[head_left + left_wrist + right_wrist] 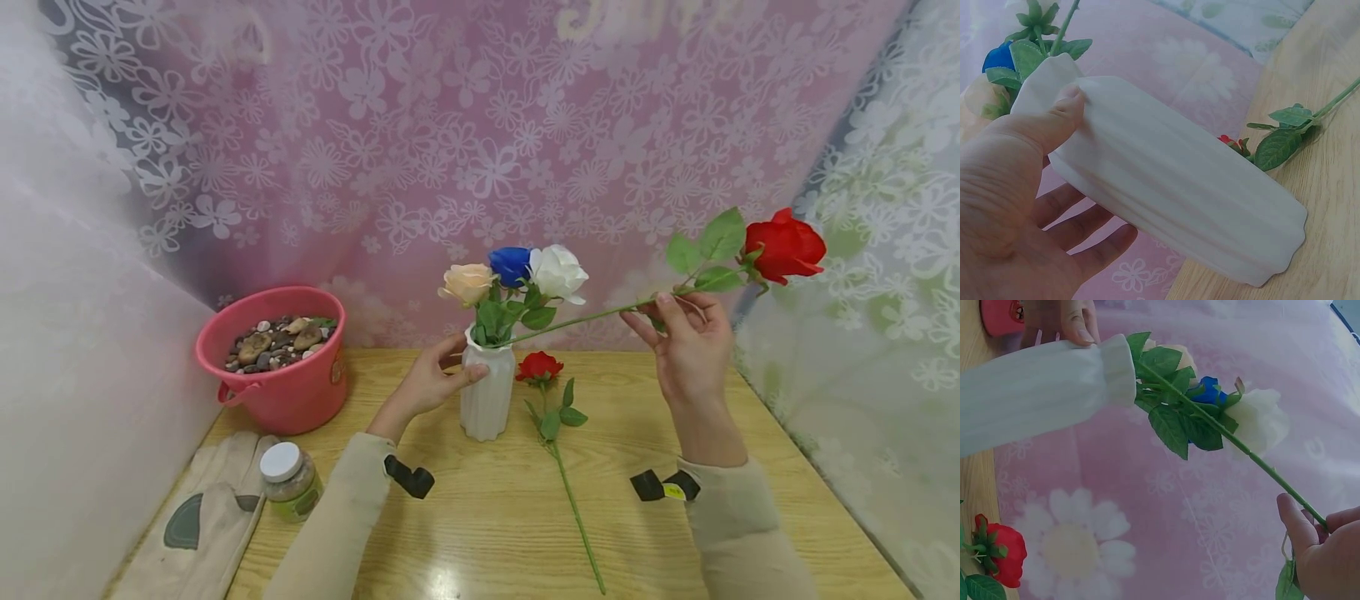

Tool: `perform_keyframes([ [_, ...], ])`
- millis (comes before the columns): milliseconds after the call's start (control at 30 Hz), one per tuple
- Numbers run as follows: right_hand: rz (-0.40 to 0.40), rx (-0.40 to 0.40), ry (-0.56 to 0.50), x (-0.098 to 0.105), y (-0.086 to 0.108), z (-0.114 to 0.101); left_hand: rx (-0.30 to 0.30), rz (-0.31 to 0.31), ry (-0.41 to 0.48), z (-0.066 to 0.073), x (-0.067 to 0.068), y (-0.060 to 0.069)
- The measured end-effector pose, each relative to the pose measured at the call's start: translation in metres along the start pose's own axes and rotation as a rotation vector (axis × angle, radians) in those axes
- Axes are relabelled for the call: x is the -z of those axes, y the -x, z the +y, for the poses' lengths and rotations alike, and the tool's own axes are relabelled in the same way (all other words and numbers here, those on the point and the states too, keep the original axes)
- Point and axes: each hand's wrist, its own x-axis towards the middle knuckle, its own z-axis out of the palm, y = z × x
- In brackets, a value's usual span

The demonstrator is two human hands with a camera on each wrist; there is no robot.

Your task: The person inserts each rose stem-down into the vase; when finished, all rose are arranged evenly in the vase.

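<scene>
A white ribbed vase (486, 396) stands on the table, holding a peach rose (468, 284), a blue rose (511, 267) and a white rose (558, 273). My left hand (435, 377) grips the vase near its neck, thumb across the front, as the left wrist view also shows. My right hand (692, 350) pinches the green stem of a large red rose (785, 247), tilted with its bloom to the upper right. The stem's lower end reaches the vase mouth (1127, 369). Another red rose (539, 367) lies on the table just right of the vase.
At the left stands a pink bucket (300, 404) of pebbles. In front of it are a jar (291, 483) with a white lid and a pair of pale gloves (202, 533). A pink flowered curtain (420, 167) hangs behind the wooden table (465, 533).
</scene>
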Motion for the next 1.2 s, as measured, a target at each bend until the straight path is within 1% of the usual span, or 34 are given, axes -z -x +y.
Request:
perform_keyframes([
  [67, -0.002, 0.011, 0.015, -0.002, 0.001, 0.002, 0.001, -0.001, 0.002, 0.0, 0.0, 0.0],
  [200, -0.032, 0.029, 0.089, -0.007, 0.002, 0.009, 0.011, 0.002, -0.003, -0.001, -0.001, 0.0],
  [333, -0.071, 0.024, 0.162, -0.014, 0.005, 0.017, 0.021, 0.007, -0.006, 0.0, -0.001, 0.0],
  [467, -0.125, 0.013, 0.244, -0.021, 0.01, 0.027, 0.016, 0.004, -0.002, 0.001, -0.001, 0.0],
  [567, -0.163, 0.026, 0.293, -0.026, 0.014, 0.034, 0.014, 0.002, -0.002, 0.002, -0.001, 0.001],
  [700, -0.218, 0.069, 0.326, -0.031, 0.017, 0.038, 0.022, 0.001, 0.001, 0.002, 0.0, 0.002],
  [800, -0.282, 0.092, 0.358, -0.034, 0.018, 0.041, 0.028, 0.0, 0.003, 0.002, -0.001, 0.002],
  [900, -0.325, 0.073, 0.412, -0.036, 0.022, 0.049, 0.025, -0.001, 0.009, 0.002, -0.002, 0.002],
  [1033, -0.321, 0.031, 0.45, -0.038, 0.029, 0.063, 0.002, -0.007, 0.019, 0.003, -0.002, 0.001],
  [1200, -0.332, 0.038, 0.488, -0.04, 0.031, 0.077, -0.001, -0.001, 0.018, 0.001, -0.001, 0.001],
])
